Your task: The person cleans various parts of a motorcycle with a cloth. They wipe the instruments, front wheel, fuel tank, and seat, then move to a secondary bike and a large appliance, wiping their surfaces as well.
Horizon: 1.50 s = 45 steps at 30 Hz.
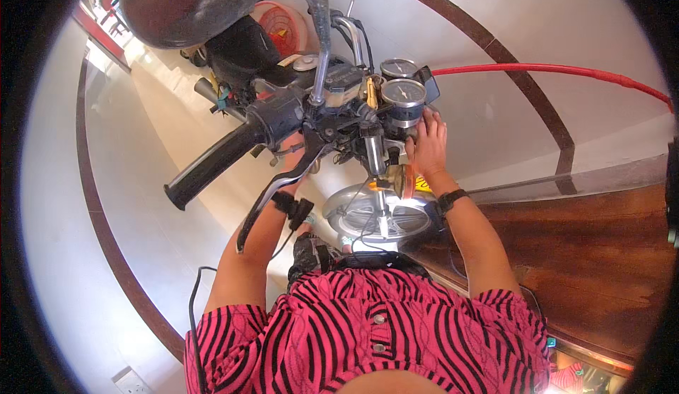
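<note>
A motorcycle's front end stands before me, its black handlebar grip [207, 167] and metal hand lever [278, 182] nearest. My right hand [431, 147] lies against the housing below the round gauge [404, 92], fingers extended upward. Its palm side is hidden, so a grasp cannot be confirmed. Under that wrist are an amber turn signal [407, 180] and a bit of yellow plate [421, 184]. My left hand [293, 147] reaches behind the lever and grip assembly; its fingers are hidden. Lower down, the spoked front wheel [390, 219] shows beside the fork.
A large rear-view mirror [196, 4] on a curved stem rises at upper left. Behind it sits an orange-red basket [278, 25]. A red curved tube [530, 67] extends right from the gauges. Brown wooden boarding [583, 251] is at right, a wall socket [131, 381] at lower left.
</note>
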Each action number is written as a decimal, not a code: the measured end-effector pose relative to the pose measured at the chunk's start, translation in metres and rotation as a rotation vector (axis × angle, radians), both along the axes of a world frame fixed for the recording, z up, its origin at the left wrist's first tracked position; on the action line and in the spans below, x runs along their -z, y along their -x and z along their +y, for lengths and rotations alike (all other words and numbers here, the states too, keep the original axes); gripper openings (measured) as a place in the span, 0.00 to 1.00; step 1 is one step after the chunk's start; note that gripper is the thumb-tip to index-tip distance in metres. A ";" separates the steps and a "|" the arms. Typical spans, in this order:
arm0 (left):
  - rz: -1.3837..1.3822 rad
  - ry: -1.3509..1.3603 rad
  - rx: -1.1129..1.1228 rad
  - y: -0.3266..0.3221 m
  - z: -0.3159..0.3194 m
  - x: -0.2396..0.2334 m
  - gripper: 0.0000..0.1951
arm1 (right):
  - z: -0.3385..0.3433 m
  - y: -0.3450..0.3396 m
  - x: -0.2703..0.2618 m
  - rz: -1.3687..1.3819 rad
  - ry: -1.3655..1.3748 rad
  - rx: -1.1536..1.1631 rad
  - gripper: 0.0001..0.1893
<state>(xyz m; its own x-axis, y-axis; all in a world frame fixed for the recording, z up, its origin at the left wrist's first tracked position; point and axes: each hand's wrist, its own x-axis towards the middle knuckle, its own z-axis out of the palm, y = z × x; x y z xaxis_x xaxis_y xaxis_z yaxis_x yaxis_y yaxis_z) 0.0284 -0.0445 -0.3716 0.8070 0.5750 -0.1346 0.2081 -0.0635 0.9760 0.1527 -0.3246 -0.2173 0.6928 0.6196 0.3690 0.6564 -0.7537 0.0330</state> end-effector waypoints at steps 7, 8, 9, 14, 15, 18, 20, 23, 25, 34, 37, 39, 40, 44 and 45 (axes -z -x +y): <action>0.016 -0.156 0.007 0.002 0.022 0.008 0.22 | 0.003 0.002 -0.005 0.026 0.043 0.045 0.28; 0.019 -0.183 0.013 0.003 0.020 0.008 0.22 | 0.004 0.002 -0.006 0.032 0.038 0.036 0.28; 0.020 -0.211 0.019 0.005 0.016 0.010 0.21 | 0.001 0.002 -0.005 0.034 0.041 0.042 0.28; 0.034 -0.349 0.054 0.020 -0.001 0.017 0.19 | 0.003 0.005 -0.005 -0.002 0.030 0.025 0.27; 0.035 -0.381 0.059 0.024 -0.001 0.017 0.19 | 0.002 0.005 -0.005 0.000 0.032 0.033 0.27; 0.034 -0.501 0.086 0.034 0.008 0.015 0.18 | 0.001 0.004 -0.005 0.023 0.017 0.025 0.27; 0.032 -0.678 0.135 0.034 0.014 0.009 0.17 | -0.003 0.003 -0.006 -0.036 -0.017 -0.011 0.27; 0.071 -1.163 0.177 0.031 0.022 0.004 0.16 | -0.002 0.003 -0.006 0.046 0.005 0.034 0.29; -0.344 -0.261 0.055 0.028 0.030 -0.002 0.17 | 0.000 0.004 -0.004 0.045 0.018 0.035 0.29; -0.323 -0.593 -0.147 -0.036 0.048 -0.083 0.24 | -0.005 0.002 -0.002 0.049 0.015 0.033 0.28; -0.356 -0.745 -0.226 -0.049 0.046 -0.093 0.27 | -0.003 0.005 -0.005 0.038 -0.010 0.009 0.26; -0.369 -0.838 -0.278 -0.061 0.046 -0.096 0.28 | -0.004 0.004 -0.006 0.030 0.025 0.018 0.30; -0.355 -0.873 -0.283 -0.065 0.046 -0.095 0.29 | -0.006 0.004 -0.005 0.027 0.030 0.014 0.30; -0.124 -0.793 -0.066 -0.070 0.065 -0.092 0.31 | -0.011 0.003 -0.008 0.033 0.057 0.039 0.31; -0.057 -0.729 -0.187 -0.062 0.095 -0.071 0.31 | 0.005 0.007 -0.007 0.047 0.043 0.008 0.31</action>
